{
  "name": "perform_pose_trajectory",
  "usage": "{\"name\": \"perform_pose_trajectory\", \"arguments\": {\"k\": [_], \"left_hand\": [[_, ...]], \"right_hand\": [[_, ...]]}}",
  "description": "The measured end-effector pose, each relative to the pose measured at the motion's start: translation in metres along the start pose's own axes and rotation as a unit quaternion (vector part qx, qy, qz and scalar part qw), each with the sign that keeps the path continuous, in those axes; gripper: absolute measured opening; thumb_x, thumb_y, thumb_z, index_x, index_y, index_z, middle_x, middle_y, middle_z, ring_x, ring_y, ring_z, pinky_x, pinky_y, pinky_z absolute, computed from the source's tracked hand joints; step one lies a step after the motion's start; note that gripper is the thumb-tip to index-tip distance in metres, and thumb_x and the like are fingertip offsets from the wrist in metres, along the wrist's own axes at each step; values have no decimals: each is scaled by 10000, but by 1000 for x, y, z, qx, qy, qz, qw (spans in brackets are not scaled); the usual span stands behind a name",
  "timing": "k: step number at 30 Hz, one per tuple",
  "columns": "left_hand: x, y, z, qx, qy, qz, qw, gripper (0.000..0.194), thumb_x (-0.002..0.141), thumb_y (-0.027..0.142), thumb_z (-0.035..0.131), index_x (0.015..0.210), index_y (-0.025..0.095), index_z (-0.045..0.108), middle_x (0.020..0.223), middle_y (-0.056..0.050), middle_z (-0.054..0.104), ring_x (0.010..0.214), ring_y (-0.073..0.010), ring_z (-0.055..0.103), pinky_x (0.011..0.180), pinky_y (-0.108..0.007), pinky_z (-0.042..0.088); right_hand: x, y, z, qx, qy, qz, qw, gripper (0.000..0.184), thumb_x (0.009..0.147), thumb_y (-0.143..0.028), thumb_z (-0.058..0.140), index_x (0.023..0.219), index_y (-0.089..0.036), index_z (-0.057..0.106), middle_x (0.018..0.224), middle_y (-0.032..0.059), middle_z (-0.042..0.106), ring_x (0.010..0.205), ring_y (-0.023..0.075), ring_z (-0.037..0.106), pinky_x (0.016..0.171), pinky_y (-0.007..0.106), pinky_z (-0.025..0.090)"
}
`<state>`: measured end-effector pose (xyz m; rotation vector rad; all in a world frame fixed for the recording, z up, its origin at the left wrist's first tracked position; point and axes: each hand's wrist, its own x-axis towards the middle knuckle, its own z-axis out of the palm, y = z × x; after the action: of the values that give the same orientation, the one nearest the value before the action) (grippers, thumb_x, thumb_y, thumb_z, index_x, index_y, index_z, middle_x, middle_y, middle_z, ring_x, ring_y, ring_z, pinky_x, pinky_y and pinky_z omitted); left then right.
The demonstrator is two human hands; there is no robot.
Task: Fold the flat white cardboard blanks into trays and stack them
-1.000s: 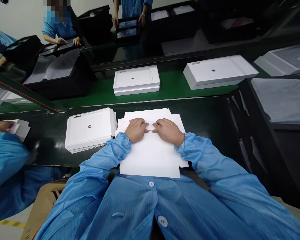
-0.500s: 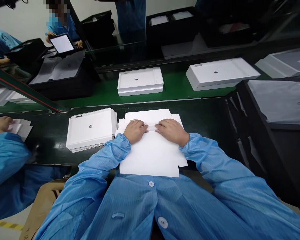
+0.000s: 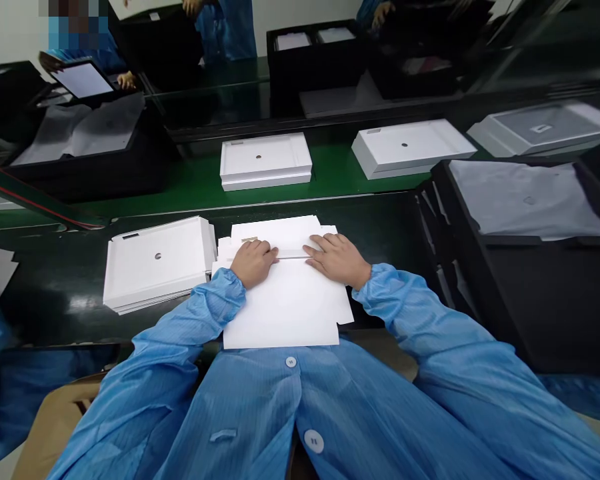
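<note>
A flat white cardboard blank (image 3: 280, 303) with notched edges and a raised crosswise fold lies in front of me, its near edge at my coat. My left hand (image 3: 255, 263) grips the left part of the fold, fingers curled over it and thumb pointing inward. On the right part, my right hand (image 3: 339, 260) rests with its fingers spread, touching the cardboard near the crease. Just left of the blank is a stack of white box trays (image 3: 157, 260), each with a raised rim; the top one has a small round hole.
On the green ledge beyond stand a white box tray (image 3: 266, 160), another white tray (image 3: 413, 147) and a grey-topped white box (image 3: 545, 127). A large black bin (image 3: 545, 287) with grey sheeting fills the right side. Behind a dark divider, a person holds a white-screened panel (image 3: 85, 79).
The view has shifted, so most things sit further left. My right hand's fingers have spread apart on the fold, while my left hand keeps its grip. The neighbour's hand at left has left view.
</note>
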<state>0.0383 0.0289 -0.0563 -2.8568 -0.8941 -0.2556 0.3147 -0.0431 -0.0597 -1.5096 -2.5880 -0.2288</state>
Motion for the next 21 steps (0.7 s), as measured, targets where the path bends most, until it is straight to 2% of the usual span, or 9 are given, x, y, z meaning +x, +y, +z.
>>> {"name": "perform_pose_trajectory", "arguments": {"k": [8, 15, 21], "left_hand": [[1, 1, 0, -1, 2, -16, 1000, 357, 1026, 366, 456, 1188, 177, 712, 975, -129, 661, 943, -276, 588, 861, -449, 418], [1, 1, 2, -23, -3, -20, 1000, 369, 1025, 364, 445, 1197, 177, 713, 980, -146, 656, 935, -284, 581, 851, -468, 431], [2, 1, 3, -62, -1, -32, 998, 342, 1013, 363, 475, 1193, 203, 717, 979, -143, 646, 941, -281, 587, 846, -462, 432]], "right_hand": [[3, 0, 7, -1, 10, 34, 999, 555, 1053, -487, 339, 1438, -166, 576, 1443, 154, 561, 1160, 317, 486, 937, 438, 317], [6, -1, 2, 24, -9, 18, 1000, 514, 1064, -437, 320, 1373, -147, 613, 1366, 131, 620, 1126, 294, 494, 919, 420, 322], [6, -1, 0, 29, -20, 18, 999, 498, 1054, -423, 347, 1377, -150, 609, 1383, 142, 603, 1129, 304, 494, 915, 430, 325]]}}
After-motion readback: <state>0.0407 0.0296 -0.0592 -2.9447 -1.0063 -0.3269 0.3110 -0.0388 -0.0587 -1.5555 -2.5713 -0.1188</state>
